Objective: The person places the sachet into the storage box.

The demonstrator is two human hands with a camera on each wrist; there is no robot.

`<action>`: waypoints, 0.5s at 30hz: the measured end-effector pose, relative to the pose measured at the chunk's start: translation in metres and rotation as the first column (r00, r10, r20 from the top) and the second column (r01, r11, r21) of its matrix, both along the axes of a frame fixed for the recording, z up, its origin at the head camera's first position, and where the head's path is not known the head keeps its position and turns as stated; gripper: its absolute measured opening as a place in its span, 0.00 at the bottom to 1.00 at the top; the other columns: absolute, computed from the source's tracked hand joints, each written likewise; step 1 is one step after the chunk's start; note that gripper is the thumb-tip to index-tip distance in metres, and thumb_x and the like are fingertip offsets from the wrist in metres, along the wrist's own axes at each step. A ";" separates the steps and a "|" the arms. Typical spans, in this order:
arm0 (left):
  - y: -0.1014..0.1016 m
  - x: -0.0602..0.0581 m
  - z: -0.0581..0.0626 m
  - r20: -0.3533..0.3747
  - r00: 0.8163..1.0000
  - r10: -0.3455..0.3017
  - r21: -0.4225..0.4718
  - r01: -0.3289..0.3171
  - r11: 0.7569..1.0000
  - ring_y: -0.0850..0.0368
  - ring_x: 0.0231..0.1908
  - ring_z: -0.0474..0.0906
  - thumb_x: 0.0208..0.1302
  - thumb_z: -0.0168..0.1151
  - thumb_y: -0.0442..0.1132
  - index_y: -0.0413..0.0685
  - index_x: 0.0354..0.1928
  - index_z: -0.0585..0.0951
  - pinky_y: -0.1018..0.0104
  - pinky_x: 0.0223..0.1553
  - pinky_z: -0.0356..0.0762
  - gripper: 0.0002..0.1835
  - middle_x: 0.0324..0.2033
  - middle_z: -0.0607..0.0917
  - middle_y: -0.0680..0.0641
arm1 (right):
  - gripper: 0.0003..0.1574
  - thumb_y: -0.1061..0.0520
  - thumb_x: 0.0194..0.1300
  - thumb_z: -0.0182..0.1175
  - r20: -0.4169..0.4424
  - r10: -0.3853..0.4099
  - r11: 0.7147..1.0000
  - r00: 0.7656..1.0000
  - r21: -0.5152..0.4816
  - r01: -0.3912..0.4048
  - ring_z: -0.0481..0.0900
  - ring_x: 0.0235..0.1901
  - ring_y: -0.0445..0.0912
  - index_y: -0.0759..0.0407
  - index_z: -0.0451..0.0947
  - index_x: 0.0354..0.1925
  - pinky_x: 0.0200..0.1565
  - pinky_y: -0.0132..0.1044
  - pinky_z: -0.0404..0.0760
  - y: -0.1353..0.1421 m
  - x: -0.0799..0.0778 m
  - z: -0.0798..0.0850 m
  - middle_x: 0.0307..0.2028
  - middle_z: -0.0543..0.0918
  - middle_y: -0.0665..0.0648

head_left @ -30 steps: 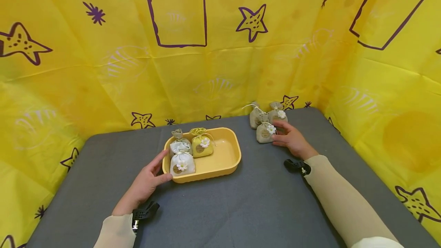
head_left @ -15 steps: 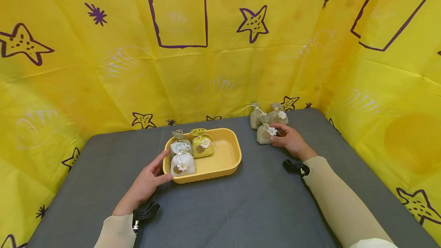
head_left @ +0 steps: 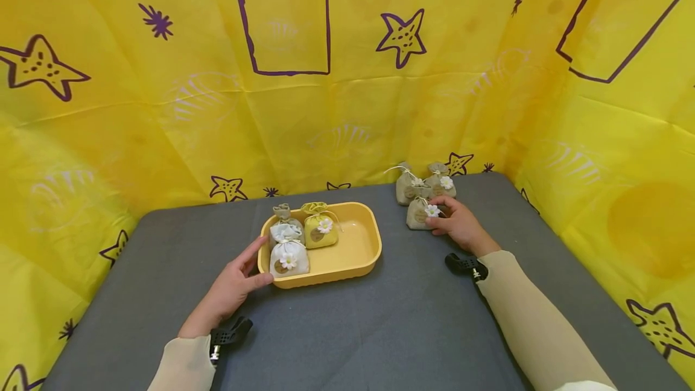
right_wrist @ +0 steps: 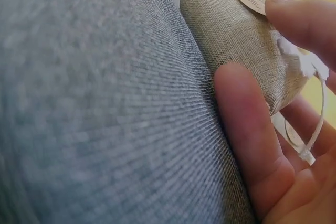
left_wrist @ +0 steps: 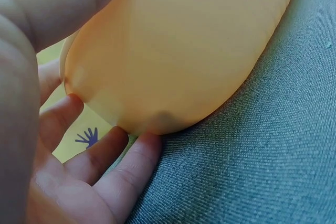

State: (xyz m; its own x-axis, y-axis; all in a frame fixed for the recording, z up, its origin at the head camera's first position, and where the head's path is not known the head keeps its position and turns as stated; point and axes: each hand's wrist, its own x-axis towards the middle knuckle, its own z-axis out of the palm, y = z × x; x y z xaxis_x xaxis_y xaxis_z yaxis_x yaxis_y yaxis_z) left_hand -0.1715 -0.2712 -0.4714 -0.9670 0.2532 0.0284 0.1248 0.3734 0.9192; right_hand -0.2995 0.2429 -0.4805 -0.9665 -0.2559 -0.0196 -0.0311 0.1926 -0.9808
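My left hand (head_left: 230, 288) holds the left end of a yellow tray (head_left: 353, 271), its thumb at the front corner; in the left wrist view several fingertips touch the smooth outer wall (left_wrist: 184, 51). Inside the tray, at its left, sit a white sachet (head_left: 289, 253), a yellow sachet (head_left: 320, 238) and a greyish sachet (head_left: 282, 212) partly hidden behind the white one. To the right, my right hand (head_left: 461, 225) pinches a beige drawstring sachet (head_left: 417, 217) with a white flower. In the right wrist view, thumb and fingers lie around the sachet (right_wrist: 231, 30), low beside the grey cloth.
Two more beige sachets stand just behind the held one, a left one (head_left: 403, 189) and a right one (head_left: 440, 186). A grey cloth-covered table (head_left: 347, 330) lies under everything. Yellow printed curtains (head_left: 347, 107) rise at the back and sides.
My right hand has closed its fingers in on the front beige sachet, which now leans slightly. The left hand and tray keep their places.
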 end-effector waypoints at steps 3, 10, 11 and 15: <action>0.001 0.000 0.001 0.003 1.000 -0.007 0.006 0.007 1.000 0.38 0.74 0.47 0.66 0.68 0.41 0.57 0.79 0.55 0.46 0.67 0.49 0.45 0.77 0.52 0.44 | 0.25 0.65 0.65 0.67 -0.007 -0.004 1.000 1.000 0.010 0.004 0.77 0.44 0.52 0.67 0.69 0.57 0.38 0.46 0.85 -0.002 0.004 0.006 0.63 0.66 0.65; 0.001 0.000 0.000 0.012 1.000 -0.002 0.004 0.002 1.000 0.39 0.74 0.48 0.67 0.67 0.41 0.58 0.79 0.54 0.46 0.67 0.49 0.44 0.77 0.52 0.45 | 0.23 0.65 0.64 0.68 -0.040 -0.009 0.998 0.999 0.056 0.011 0.79 0.37 0.56 0.69 0.70 0.53 0.36 0.48 0.85 -0.011 0.021 0.029 0.58 0.68 0.67; 0.000 0.000 0.000 0.010 1.000 -0.002 0.007 0.002 1.000 0.39 0.74 0.48 0.67 0.67 0.41 0.57 0.79 0.54 0.45 0.67 0.50 0.44 0.77 0.52 0.44 | 0.23 0.65 0.64 0.68 -0.050 -0.010 0.998 0.999 0.065 0.013 0.79 0.36 0.56 0.69 0.70 0.52 0.36 0.48 0.85 -0.012 0.021 0.029 0.57 0.69 0.67; 0.000 -0.001 0.000 0.012 1.000 -0.002 0.012 0.002 1.000 0.38 0.73 0.48 0.67 0.68 0.41 0.56 0.79 0.54 0.44 0.67 0.50 0.45 0.77 0.51 0.43 | 0.21 0.65 0.63 0.69 -0.087 -0.016 0.996 0.996 0.085 0.023 0.79 0.34 0.55 0.68 0.70 0.49 0.34 0.48 0.85 -0.013 0.023 0.029 0.55 0.70 0.67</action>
